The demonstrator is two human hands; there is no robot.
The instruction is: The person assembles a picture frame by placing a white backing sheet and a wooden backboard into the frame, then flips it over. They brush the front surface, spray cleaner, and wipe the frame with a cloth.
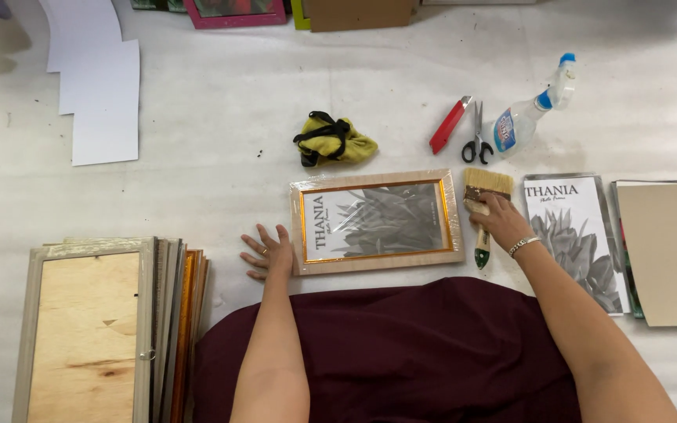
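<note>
A light wooden picture frame (376, 221) with a gold inner edge and a grey leaf print lies flat in front of me. My left hand (268, 251) rests open on the surface, fingers spread, touching the frame's left edge. My right hand (499, 219) lies on a wide paintbrush (483, 196) just right of the frame, fingers curled over its handle; the pale bristles point away from me.
A stack of frames (111, 329) stands at the near left. Yellow cloth (334, 141), red cutter (450, 125), scissors (477, 137) and spray bottle (530, 113) lie beyond the frame. Printed inserts (577, 235) and brown boards (664, 254) sit at right, white sheets (99, 86) far left.
</note>
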